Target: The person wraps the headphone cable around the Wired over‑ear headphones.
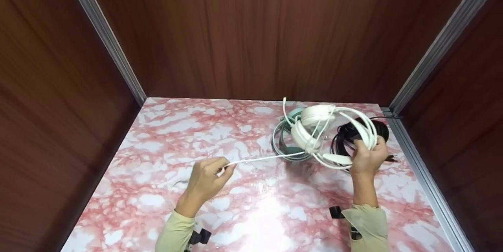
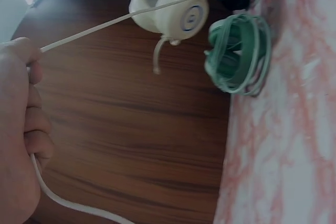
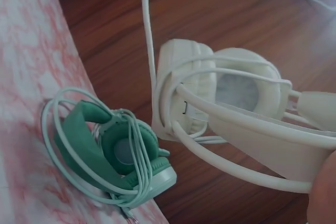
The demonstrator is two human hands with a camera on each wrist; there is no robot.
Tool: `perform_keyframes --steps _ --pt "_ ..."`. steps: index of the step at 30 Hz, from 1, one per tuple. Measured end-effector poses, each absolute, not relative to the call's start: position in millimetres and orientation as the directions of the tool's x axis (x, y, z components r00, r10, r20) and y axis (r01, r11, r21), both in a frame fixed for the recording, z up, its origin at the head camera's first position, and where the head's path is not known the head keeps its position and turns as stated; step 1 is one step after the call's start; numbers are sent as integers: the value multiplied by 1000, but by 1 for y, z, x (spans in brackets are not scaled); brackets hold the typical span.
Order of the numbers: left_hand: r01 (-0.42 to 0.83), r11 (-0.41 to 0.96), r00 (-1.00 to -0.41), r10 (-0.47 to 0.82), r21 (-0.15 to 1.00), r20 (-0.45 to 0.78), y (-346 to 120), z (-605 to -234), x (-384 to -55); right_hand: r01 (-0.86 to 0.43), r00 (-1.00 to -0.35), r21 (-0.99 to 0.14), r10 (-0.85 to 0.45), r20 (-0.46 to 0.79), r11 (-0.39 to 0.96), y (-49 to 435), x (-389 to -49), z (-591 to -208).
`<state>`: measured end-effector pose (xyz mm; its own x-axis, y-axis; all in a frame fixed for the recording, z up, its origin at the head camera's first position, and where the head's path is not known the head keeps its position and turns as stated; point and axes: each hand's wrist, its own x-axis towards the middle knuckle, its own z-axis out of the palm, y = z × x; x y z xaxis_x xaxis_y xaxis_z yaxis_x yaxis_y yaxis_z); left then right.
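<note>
White over-ear headphones [image 1: 308, 136] hang above the table, their headband gripped by my right hand [image 1: 368, 157]. Strands of white cable wrap around both ear cups, as the right wrist view shows. From the cups the white cable [image 1: 267, 158] runs taut to my left hand [image 1: 210, 175], which pinches it between thumb and fingers. In the left wrist view the loose end of that cable trails below the curled fingers. A short microphone boom [image 2: 156, 59] sticks out from one ear cup. Green headphones [image 3: 123, 153], wound with their own cable, lie on the table behind the white pair.
Black headphones [image 1: 383, 129] with a bundled black cable lie at the table's right rear, near my right hand. Brown wood-grain panels [image 1: 243, 35] with metal corner rails enclose the red-and-white marbled table [image 1: 165, 134] at the back and sides.
</note>
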<state>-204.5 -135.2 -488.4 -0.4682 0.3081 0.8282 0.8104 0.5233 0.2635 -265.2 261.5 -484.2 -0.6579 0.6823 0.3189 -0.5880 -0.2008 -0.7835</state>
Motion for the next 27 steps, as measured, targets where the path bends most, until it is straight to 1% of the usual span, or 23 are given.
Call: perform_keyframes --steps 3,4,6,8,10,14,18,20,23,25,27 --pt "814 536 -439 316 224 841 -139 -476 -206 -563 -657 -819 661 362 -112 257 -266 -484" --pt "814 542 -427 319 207 846 -141 -473 -206 -545 -653 -837 655 380 -57 256 -266 -484" --pt "816 554 -391 321 164 862 -143 -467 -207 -502 -655 -863 631 415 47 253 -265 -484" --pt "815 567 -352 320 120 880 -145 -460 -207 -479 -672 -873 600 434 94 251 -264 -483" --pt "813 578 -311 323 74 894 -145 -451 -208 -478 -697 -874 567 439 89 249 -263 -483" --pt "810 586 -233 352 -20 907 -142 -429 -211 -470 -764 -882 487 424 31 243 -261 -483" --pt "803 584 -175 418 -117 891 -136 -405 -219 -434 -826 -899 373 422 58 238 -261 -483" --pt "809 569 -164 461 -149 872 -133 -393 -223 -411 -862 -909 296 411 65 235 -261 -484" --pt "829 538 -177 513 -154 840 -129 -377 -231 -381 -912 -924 154 380 19 230 -259 -484" --pt "846 517 -202 534 -128 821 -127 -369 -239 -388 -921 -922 41 388 1 225 -257 -483" --pt "864 497 -240 546 -80 803 -127 -364 -248 -420 -904 -908 -81 420 -20 220 -254 -482"
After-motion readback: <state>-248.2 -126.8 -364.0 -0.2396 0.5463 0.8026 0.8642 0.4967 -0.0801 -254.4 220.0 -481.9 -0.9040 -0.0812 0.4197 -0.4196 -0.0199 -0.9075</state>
